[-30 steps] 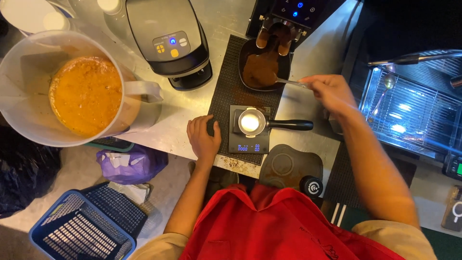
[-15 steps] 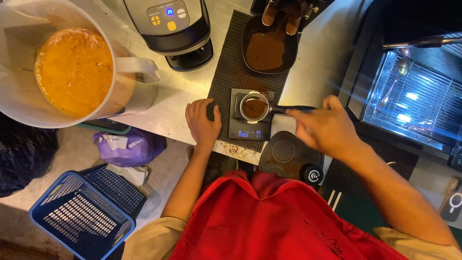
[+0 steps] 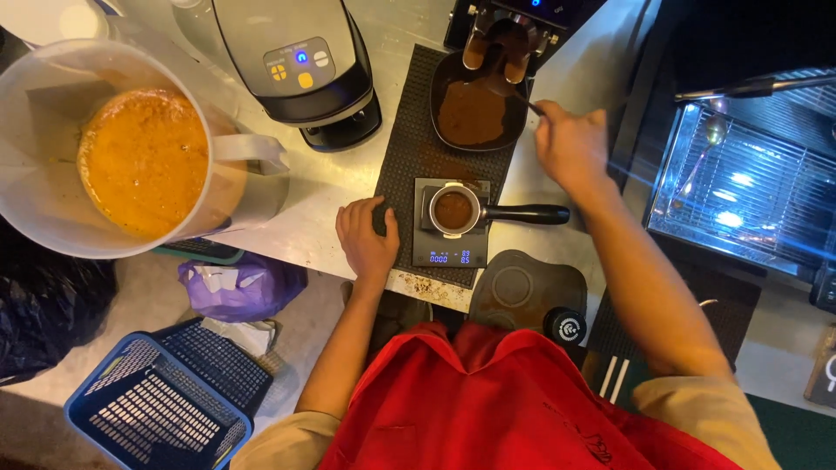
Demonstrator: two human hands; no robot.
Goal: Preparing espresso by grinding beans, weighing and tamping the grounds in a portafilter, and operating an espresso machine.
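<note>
My right hand [image 3: 571,148] grips a small spoon [image 3: 514,92] whose bowl reaches into a dark tray of ground coffee [image 3: 472,113] under the grinder [image 3: 514,22]. A portafilter [image 3: 456,210] with coffee in its basket rests on a small digital scale [image 3: 448,252], its black handle pointing right. My left hand [image 3: 366,237] lies flat on the counter edge, fingers on the left side of the black ribbed mat [image 3: 418,148], just left of the scale.
A large clear jug of orange liquid [image 3: 144,161] stands at the left, a grey machine [image 3: 300,65] behind it. A tamping mat [image 3: 527,292] and tamper [image 3: 566,326] sit near the front edge. An espresso machine drip grate [image 3: 740,187] is right. A blue basket [image 3: 161,400] and bags lie on the floor.
My right hand moved from over the portafilter back up to the tray of ground coffee with the spoon. My left hand stayed on the counter.
</note>
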